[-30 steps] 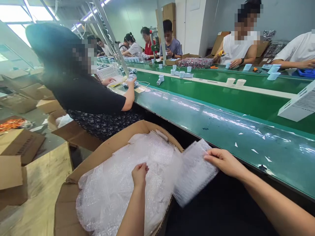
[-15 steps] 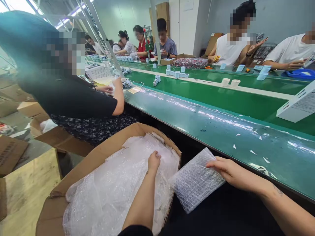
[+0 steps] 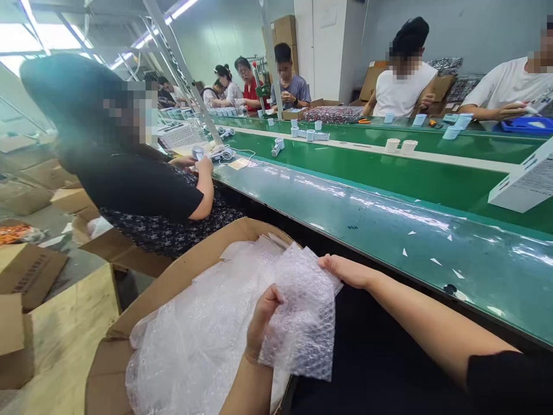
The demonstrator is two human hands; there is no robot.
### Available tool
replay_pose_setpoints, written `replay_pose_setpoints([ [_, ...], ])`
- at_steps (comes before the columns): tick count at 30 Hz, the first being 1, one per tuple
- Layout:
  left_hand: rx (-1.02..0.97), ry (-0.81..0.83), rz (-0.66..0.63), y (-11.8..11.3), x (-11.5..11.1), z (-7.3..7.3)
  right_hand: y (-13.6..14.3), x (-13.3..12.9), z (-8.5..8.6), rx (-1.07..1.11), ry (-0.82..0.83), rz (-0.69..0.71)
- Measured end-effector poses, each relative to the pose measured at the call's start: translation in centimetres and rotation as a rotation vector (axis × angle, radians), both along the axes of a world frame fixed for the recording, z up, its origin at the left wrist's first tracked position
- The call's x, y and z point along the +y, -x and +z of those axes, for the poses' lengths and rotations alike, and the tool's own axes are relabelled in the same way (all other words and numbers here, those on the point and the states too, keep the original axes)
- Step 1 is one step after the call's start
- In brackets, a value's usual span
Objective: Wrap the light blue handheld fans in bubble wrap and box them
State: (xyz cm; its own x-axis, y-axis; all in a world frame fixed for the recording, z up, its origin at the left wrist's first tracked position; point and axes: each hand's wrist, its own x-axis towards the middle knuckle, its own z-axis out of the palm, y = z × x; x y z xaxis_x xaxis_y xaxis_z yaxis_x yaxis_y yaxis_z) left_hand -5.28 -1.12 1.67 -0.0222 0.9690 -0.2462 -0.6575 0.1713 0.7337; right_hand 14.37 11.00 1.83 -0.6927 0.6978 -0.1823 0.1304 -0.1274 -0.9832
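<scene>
Above the carton's right edge, my left hand (image 3: 262, 317) is closed on the left side of a clear bubble wrap bag (image 3: 305, 323). My right hand (image 3: 348, 271) is closed on bubble wrap at the upper right corner, its thumb on top and its other fingers hidden behind. A second layer's corner shows there, so the piece from before seems to lie behind the front one; I cannot tell how they overlap. Below and to the left, the open cardboard carton (image 3: 181, 271) holds a heap of the same bubble wrap (image 3: 194, 334).
A green conveyor (image 3: 345, 164) with light blue plastic parts (image 3: 310, 135) and two white cups (image 3: 392, 145) runs past a glossy ledge (image 3: 328, 202) with white scraps. A white box (image 3: 518, 184) stands at right. A co-worker (image 3: 142, 178) sits at left; others work across the belt.
My left hand has come up from the heap with bubble wrap in it. My right hand has moved left and up with its piece, and the two now meet in front of me.
</scene>
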Motion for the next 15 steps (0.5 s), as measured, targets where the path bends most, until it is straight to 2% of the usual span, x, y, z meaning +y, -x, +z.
replay_pose_setpoints([
  [3, 0.103, 0.035, -0.105, -1.0, 0.6, -1.3, 0.3, -0.5, -0.3, 0.067, 0.093, -0.004],
  [7, 0.286, 0.114, -0.173, -0.4, 1.2, -2.5, -0.7, -0.9, -0.8, 0.027, 0.101, -0.155],
  [9, 0.378, 0.111, -0.234, -0.2, 1.2, -3.1, -1.7, -1.1, -0.8, 0.046, 0.133, -0.156],
  [13, 0.535, -0.058, -0.456, -1.9, 1.3, -4.0, -3.7, -1.7, -0.8, 0.107, 0.312, -0.024],
  [15, 0.631, -0.160, -0.443, -3.2, 1.6, -4.2, -4.5, -2.1, -1.0, 0.040, 0.239, -0.006],
])
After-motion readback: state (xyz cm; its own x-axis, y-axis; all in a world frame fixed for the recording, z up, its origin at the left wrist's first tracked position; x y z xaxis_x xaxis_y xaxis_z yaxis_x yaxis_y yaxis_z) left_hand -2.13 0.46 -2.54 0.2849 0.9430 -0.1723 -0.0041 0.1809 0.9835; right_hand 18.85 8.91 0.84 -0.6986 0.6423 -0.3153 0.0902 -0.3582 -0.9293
